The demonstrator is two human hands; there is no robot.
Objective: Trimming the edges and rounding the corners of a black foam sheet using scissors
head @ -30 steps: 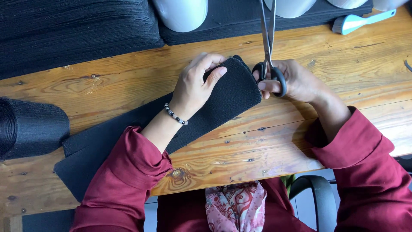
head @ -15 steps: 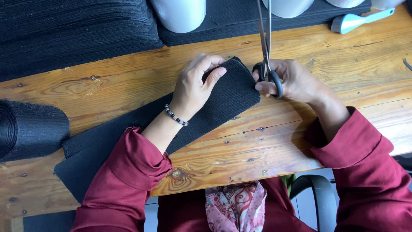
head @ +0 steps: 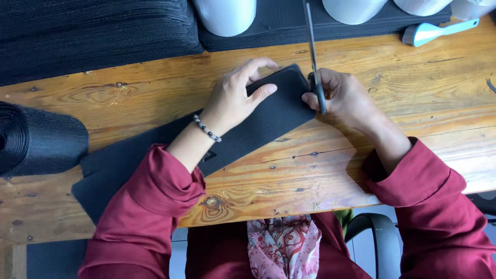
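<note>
Head view: left hand [head: 232, 101] presses black strip [head: 268, 116]; right hand [head: 347, 98] grips scissors [head: 314, 57]

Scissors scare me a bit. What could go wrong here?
The left hand presses the black strip down right beside the scissors in the right hand, so a fingertip could get nipped. The strip's end curls up, so it might slip and the cut go crooked.

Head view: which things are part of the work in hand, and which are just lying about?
In use: black strip, scissors, left hand, right hand.
Lying about: black roll, stacked black material, blue brush, white cones.
</note>
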